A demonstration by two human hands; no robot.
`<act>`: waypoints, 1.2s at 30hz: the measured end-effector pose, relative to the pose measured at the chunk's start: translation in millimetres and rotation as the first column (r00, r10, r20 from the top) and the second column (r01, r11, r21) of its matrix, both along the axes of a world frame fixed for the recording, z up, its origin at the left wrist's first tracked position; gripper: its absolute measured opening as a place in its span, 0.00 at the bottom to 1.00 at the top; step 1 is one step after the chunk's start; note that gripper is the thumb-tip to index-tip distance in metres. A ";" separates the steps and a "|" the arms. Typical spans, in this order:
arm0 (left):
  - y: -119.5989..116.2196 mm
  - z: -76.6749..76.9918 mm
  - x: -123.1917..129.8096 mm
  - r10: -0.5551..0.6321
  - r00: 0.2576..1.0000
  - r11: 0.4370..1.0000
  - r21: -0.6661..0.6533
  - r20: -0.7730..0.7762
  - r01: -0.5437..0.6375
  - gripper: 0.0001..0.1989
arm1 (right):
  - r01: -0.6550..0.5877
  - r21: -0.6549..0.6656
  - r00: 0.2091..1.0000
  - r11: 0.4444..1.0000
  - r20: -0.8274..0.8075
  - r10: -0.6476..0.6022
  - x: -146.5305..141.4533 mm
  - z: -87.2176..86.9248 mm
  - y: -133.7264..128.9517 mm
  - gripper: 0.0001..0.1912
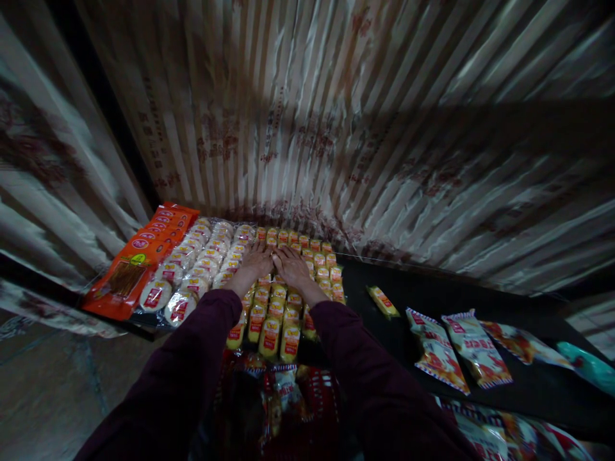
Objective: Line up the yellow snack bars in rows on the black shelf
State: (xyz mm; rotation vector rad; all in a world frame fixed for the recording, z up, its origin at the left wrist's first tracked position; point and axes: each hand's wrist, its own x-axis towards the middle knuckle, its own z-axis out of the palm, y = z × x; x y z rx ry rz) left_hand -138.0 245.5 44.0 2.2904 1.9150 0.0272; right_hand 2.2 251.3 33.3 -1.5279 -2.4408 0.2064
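Observation:
My left hand [258,259] lies with fingers stretched forward on the rows of small yellow wrapped cakes [270,336], near their border with the round white wrapped crackers [195,282]. Beside it, my right hand [292,266] rests fingers outstretched on the same cakes, close to or touching the left one. Both hands appear to hold nothing, though the dim light blurs their fingertips. The cakes stand in close columns with red labels facing up. To the right, a single yellow wrapped cake [383,301] lies apart from the block.
Orange snack packets [125,278] lie at the shelf's left end. On the black shelf [368,346] to the right are white snack bags [478,351] and a green bag [586,365]. A red basket [319,392] with packets sits below. Patterned, pleated sheeting [298,128] hangs behind.

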 end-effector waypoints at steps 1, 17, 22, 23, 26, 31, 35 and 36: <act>0.0 -0.2 -0.5 -0.004 1.000 1.000 0.005 0.004 0.004 0.28 | 0.003 -0.002 1.000 1.000 -0.002 -0.003 -0.2 0.9 -0.1 0.27; 26.3 -6.8 -3.6 0.030 0.998 0.999 0.030 0.060 -0.032 0.28 | 0.102 -0.164 0.990 0.981 0.117 -0.084 -17.7 10.6 30.1 0.30; 24.4 -7.0 -4.3 0.032 0.997 0.995 0.095 0.064 -0.038 0.27 | 0.094 -0.106 0.992 0.990 0.096 -0.084 -17.9 11.2 30.0 0.29; 24.2 -6.6 -4.7 0.041 0.997 0.993 0.105 0.067 -0.048 0.27 | 0.106 -0.098 0.991 0.990 0.098 -0.096 -18.0 11.3 30.6 0.29; 24.5 -7.3 -5.4 0.050 0.997 0.992 0.116 0.066 -0.058 0.27 | 0.125 -0.107 0.987 0.986 0.118 -0.112 -18.2 10.2 33.2 0.29; 26.7 -12.2 -5.3 0.040 0.996 0.987 0.151 0.075 -0.051 0.27 | 0.070 -0.128 0.993 0.989 0.101 -0.057 -16.3 9.3 34.2 0.29; 18.6 -7.8 -6.2 0.045 0.992 0.974 0.217 0.114 -0.069 0.26 | 0.053 -0.043 0.998 0.998 0.026 -0.052 -12.6 16.2 22.8 0.28; 13.7 -5.0 -7.3 0.044 0.991 0.971 0.230 0.129 -0.073 0.26 | 0.040 -0.013 0.999 0.999 -0.004 -0.040 -11.4 18.7 17.9 0.27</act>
